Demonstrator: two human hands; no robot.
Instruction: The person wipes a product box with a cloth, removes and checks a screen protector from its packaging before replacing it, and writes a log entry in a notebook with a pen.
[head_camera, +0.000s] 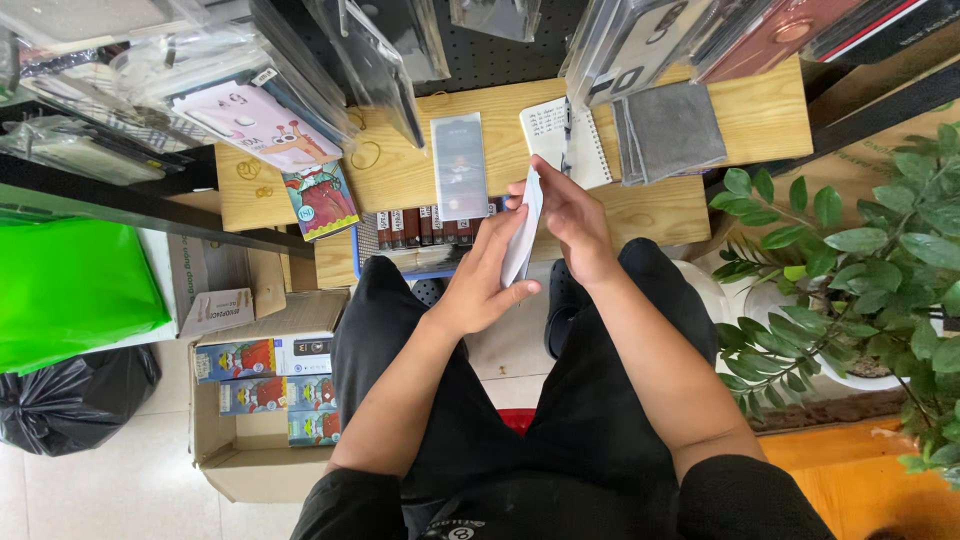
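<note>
Head view: both hands together over the lap, clamped on one thin white packet held edge-on. Left hand grips its near end, right hand pinches the far end. Packet sits just near of the wooden table. On the table: clear sleeve, notebook, grey cloths. Cardboard box on floor left, potted plant right.
</note>
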